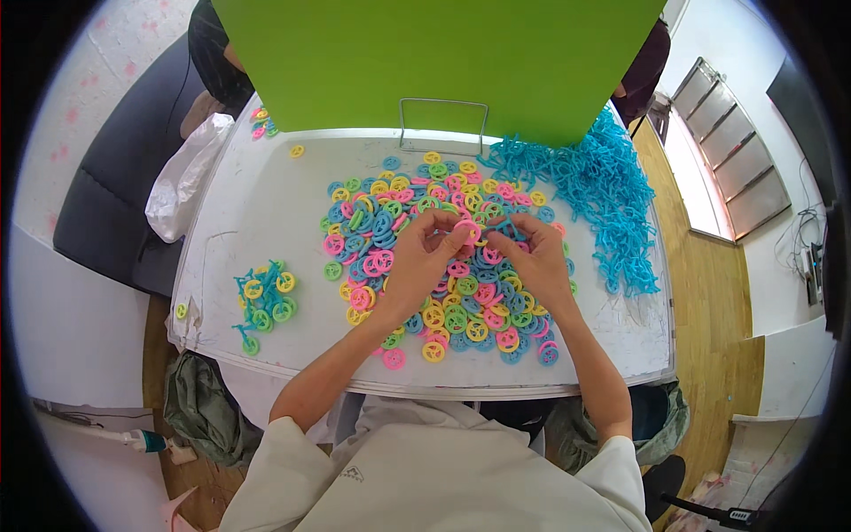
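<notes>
Above a heap of small plastic wheels (381,230) in pink, yellow, green and blue, my two hands are close together. My left hand (424,257) pinches a pink spoked wheel (468,232) between thumb and fingers. In my right hand (536,257), a blue plastic piece with thin branches (505,229) is gripped between thumb and fingertips, close to the pink wheel. Whether the two parts touch I cannot tell. A large pile of the same blue branched pieces (612,195) lies at the right and far right of the table.
Left on the white table (213,284) lies a small group of blue pieces joined with wheels (266,301). A green panel (425,62) stands across the far side, a wire stand (443,105) before it. People sit partly hidden behind. A white plastic bag (188,182) hangs at the left edge.
</notes>
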### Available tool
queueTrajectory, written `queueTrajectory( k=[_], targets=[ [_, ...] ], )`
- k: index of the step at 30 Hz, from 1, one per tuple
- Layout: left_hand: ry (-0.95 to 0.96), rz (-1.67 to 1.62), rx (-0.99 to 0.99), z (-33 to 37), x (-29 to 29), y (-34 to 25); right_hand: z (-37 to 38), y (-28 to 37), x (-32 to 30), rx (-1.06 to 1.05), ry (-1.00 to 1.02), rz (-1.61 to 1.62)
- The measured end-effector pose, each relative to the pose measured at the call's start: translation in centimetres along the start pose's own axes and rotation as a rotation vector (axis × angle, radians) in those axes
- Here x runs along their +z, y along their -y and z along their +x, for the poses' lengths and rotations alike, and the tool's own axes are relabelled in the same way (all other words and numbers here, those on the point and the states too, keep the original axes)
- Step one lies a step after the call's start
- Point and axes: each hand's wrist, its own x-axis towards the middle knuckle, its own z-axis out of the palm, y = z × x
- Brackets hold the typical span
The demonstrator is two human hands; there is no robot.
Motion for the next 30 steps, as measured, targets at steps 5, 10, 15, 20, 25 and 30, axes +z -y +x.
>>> queueTrajectory(
  k=[5,10,15,20,25,30],
  targets=[
    [0.003,-0.001,-0.061,-0.2,0.2,0.0,-0.4,-0.2,0.5,-0.01,0.008,-0.013],
    [0.007,-0.042,-0.027,0.1,-0.4,1.1,-0.4,-0.1,0.7,-0.047,0.009,-0.091],
    [-0.035,0.113,0.017,-0.2,-0.5,1.6,-0.7,0.0,2.0,-0.074,-0.02,0.014],
    [-0.064,0.196,0.145,-0.4,0.0,2.2,-0.9,0.2,1.9,-0.057,-0.051,0.049],
    [-0.033,0.197,0.137,-0.3,0.2,1.7,-1.4,0.6,2.0,-0.099,-0.155,-0.221],
    [-0.055,0.023,0.086,-0.4,0.3,0.9,-0.6,0.1,0.8,-0.442,-0.122,-0.47]
  ],
)
